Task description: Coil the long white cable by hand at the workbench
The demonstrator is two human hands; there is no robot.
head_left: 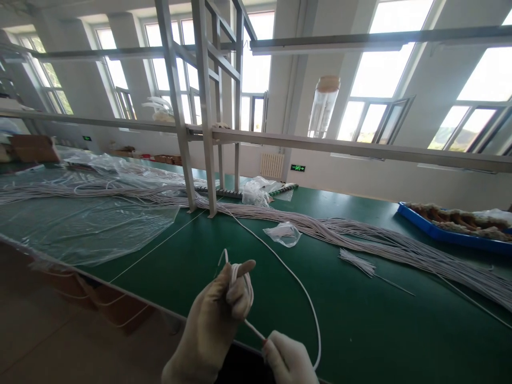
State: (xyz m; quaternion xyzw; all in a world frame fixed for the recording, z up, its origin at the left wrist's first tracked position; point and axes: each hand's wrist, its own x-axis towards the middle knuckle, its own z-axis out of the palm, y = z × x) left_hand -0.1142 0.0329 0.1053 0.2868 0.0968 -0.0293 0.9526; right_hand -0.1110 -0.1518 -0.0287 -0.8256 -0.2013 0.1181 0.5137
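Plastic sheet [92, 224]: clear film, spread flat on the desk [360, 330] at far left.

Cable [296, 277]: one thin white strand. It looks light and limp, so expect it to sag and spring out of a loose coil. Your best hold is on the wound turns and close behind the free end. It runs from your hands out over the desk toward the frame [204, 106].

Left hand [216, 320]: gloved, your fingers [240, 298] closed tight around a small coil of the cable, thumb pressed on top.

Right hand [290, 360]: gloved, your fingers pinched shut on the cable near its red-tipped end, low at the desk's near edge.

Bundle [380, 242]: many like cables, lying in a long band across the desk.

Tray [448, 232]: blue, at far right.
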